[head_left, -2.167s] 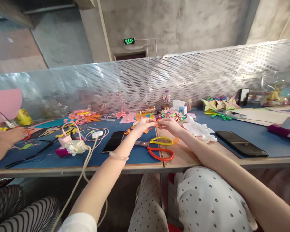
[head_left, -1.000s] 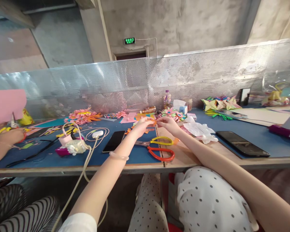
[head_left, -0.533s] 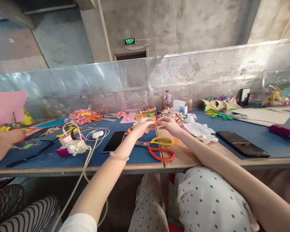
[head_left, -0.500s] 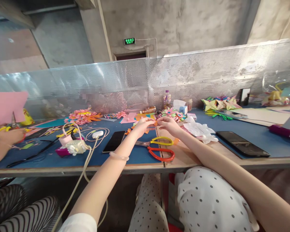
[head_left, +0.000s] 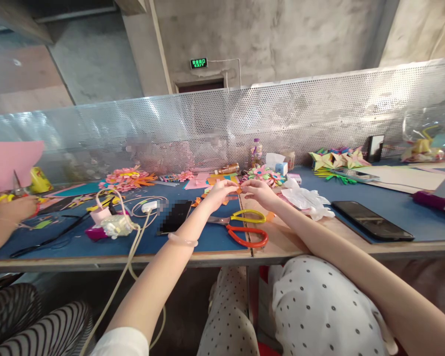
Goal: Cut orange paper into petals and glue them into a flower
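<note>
At the far left of the frame, the other person's hand [head_left: 20,209] has shifted slightly over the last two seconds: the blades of its yellow-handled scissors [head_left: 18,182] point more steeply upward, and the pink sheet [head_left: 9,160] behind them reaches a little farther toward the right. In the middle of the frame, the wearer's two hands keep nearly the same place, though the fingers of the right hand [head_left: 258,192] are a little less curled than at the start.

Both arms stretch up from the lower corners and converge over the desk [head_left: 217,242]. The left hand [head_left: 218,194] has its palm turned inward and its fingers bent toward the right; the right hand faces it, back upward, fingers arched and slightly spread. Their fingertips meet at a small orange piece [head_left: 239,190] just right of the frame's centre, each hand closed on it in a light pinch; the fingers cover most of it, so its shape cannot be told.

Just below the hands, large scissors [head_left: 228,220] with one yellow and one red handle lie spread apart on the desk. Right of the right hand is a crumpled white plastic bag [head_left: 308,201], with paper flowers [head_left: 260,172] just above the hands.
</note>
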`<state>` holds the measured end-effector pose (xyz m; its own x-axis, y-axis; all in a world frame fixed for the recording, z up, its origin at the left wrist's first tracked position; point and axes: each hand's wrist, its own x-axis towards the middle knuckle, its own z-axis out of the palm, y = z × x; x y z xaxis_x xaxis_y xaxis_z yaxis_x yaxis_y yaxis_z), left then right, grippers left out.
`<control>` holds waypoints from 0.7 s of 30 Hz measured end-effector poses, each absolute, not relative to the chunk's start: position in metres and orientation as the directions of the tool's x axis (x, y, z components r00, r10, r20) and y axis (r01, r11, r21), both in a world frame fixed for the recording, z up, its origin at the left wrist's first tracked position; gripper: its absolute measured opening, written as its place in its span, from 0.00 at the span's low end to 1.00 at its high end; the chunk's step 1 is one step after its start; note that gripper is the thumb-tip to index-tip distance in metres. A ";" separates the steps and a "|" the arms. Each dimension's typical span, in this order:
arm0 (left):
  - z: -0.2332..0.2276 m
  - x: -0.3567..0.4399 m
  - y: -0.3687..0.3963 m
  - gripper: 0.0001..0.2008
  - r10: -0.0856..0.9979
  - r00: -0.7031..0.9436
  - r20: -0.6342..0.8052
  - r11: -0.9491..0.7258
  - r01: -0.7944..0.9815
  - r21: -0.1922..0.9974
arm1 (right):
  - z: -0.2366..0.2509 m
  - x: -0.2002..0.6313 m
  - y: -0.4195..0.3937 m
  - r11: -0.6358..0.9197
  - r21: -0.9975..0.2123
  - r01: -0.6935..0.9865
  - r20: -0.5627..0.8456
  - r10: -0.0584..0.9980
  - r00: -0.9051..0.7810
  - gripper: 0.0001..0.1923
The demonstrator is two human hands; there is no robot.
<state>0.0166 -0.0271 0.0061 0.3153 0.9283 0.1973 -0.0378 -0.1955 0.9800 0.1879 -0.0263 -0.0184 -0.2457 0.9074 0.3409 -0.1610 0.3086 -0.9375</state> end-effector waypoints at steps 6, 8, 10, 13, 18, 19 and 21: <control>0.008 0.017 -0.030 0.06 0.927 0.306 0.215 -0.221 -0.017 0.975 | -0.018 0.188 -0.026 0.288 -0.942 -0.175 0.325 0.913 -0.247 0.10; 0.008 0.018 -0.030 0.06 0.926 0.308 0.218 -0.226 -0.010 0.974 | -0.018 0.189 -0.026 0.287 -0.942 -0.177 0.325 0.912 -0.250 0.10; 0.007 0.017 -0.029 0.06 0.923 0.309 0.228 -0.238 -0.005 0.971 | -0.018 0.189 -0.026 0.287 -0.942 -0.175 0.325 0.912 -0.252 0.10; 0.006 0.017 -0.028 0.07 0.918 0.315 0.243 -0.257 0.003 0.966 | -0.019 0.189 -0.026 0.292 -0.942 -0.164 0.326 0.913 -0.247 0.10; 0.006 0.017 -0.030 0.06 0.919 0.309 0.247 -0.260 0.003 0.965 | -0.018 0.189 -0.026 0.321 -0.939 -0.125 0.343 0.909 -0.236 0.10; 0.006 0.017 -0.030 0.06 0.919 0.307 0.247 -0.259 -0.001 0.966 | -0.017 0.189 -0.027 0.328 -0.938 -0.117 0.347 0.908 -0.237 0.10; 0.006 0.017 -0.030 0.06 0.920 0.305 0.245 -0.256 -0.006 0.967 | -0.017 0.189 -0.027 0.338 -0.935 -0.104 0.353 0.905 -0.238 0.10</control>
